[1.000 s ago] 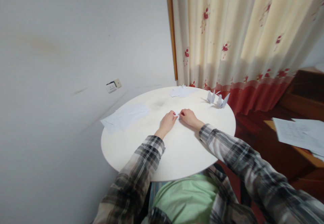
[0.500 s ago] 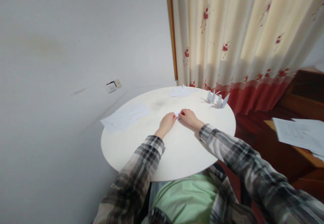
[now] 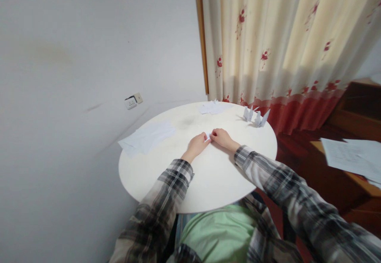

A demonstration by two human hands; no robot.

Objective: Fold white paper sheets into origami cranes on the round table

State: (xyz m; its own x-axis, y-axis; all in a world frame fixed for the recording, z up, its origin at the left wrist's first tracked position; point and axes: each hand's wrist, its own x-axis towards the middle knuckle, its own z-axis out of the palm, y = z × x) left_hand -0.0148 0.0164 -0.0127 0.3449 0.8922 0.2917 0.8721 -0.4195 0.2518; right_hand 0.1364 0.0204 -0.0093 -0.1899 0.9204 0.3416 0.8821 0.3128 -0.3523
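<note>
A small folded piece of white paper (image 3: 208, 135) lies between my hands over the middle of the round white table (image 3: 205, 183). My left hand (image 3: 198, 144) pinches it from the left, its thumb stretched toward the right hand. On the other side my right hand (image 3: 220, 137) grips the paper's right end with bent fingers. Most of the paper is covered by my fingers, so its exact shape does not show. Two folded paper cranes (image 3: 261, 119) stand near the table's right rear edge.
White paper sheets (image 3: 147, 137) lie at the table's left side. More paper (image 3: 212, 107) lies at the back edge. A wall with a socket (image 3: 131, 102) borders the left, a flowered curtain (image 3: 264, 48) the back. Printed sheets (image 3: 351, 156) rest on wooden furniture at right.
My left hand's thumb has shifted right, closer to the right hand, and its fingers have changed position on the paper. The right hand has barely moved.
</note>
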